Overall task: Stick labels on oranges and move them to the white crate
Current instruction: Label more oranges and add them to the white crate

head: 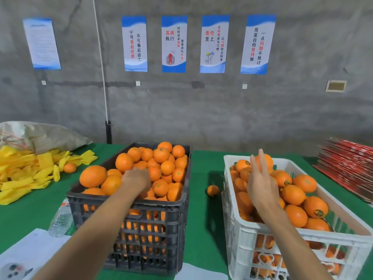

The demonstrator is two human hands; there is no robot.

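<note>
A black crate (129,201) in the middle of the green table is heaped with unlabelled oranges (161,154). My left hand (136,178) reaches into that heap, its fingers curled down round an orange that the hand mostly hides. To the right, a white crate (252,235) holds several oranges with round dark labels (314,207). My right hand (261,182) hovers over the white crate with its fingers straight and spread, holding nothing. An orange (267,159) at the crate's far end lies just behind the fingertips.
One loose orange (212,190) lies on the green cloth between the crates, another (70,167) by a pile of yellow foam nets (24,174) at the left. Red flat cartons (347,166) are stacked at the right. A plastic bottle (60,221) and papers (30,253) lie front left.
</note>
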